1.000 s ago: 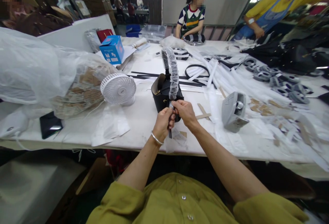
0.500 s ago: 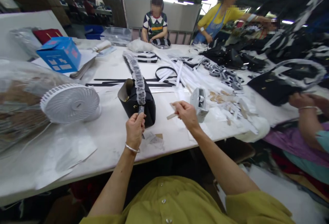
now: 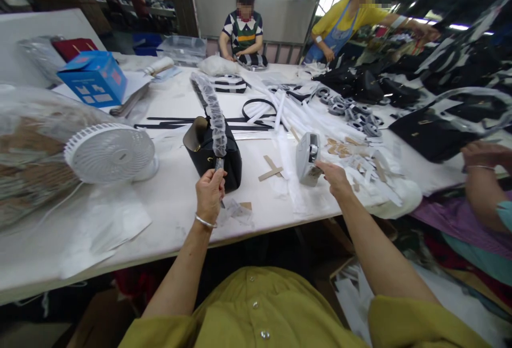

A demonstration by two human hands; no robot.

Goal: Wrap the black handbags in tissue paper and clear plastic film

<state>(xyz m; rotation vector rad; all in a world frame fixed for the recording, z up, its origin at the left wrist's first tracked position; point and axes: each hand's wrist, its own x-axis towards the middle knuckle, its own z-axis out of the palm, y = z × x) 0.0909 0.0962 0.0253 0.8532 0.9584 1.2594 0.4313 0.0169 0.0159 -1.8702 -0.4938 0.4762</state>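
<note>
A small black handbag (image 3: pixel 208 152) stands on the white table (image 3: pixel 176 204) in front of me. Its tall handle (image 3: pixel 211 107) is wrapped in clear bubble plastic. My left hand (image 3: pixel 208 193), a bangle on its wrist, is closed round the lower end of that wrapped handle, just in front of the bag. My right hand (image 3: pixel 335 178) is stretched out to the right. Its fingertips are pinched together at the near end of a grey tape dispenser (image 3: pixel 307 157); what they pinch is too small to see.
A white desk fan (image 3: pixel 109 152) and a bagged bundle sit at the left, a blue box (image 3: pixel 94 77) behind. Black straps, white strips and grey rolls (image 3: pixel 348 111) cover the far table. A person's hands (image 3: pixel 482 156) hold a black bag at the right; two people work at the far side.
My right hand left the bag handle and moved right to the tape dispenser. My left hand kept its hold. The view swung to the right.
</note>
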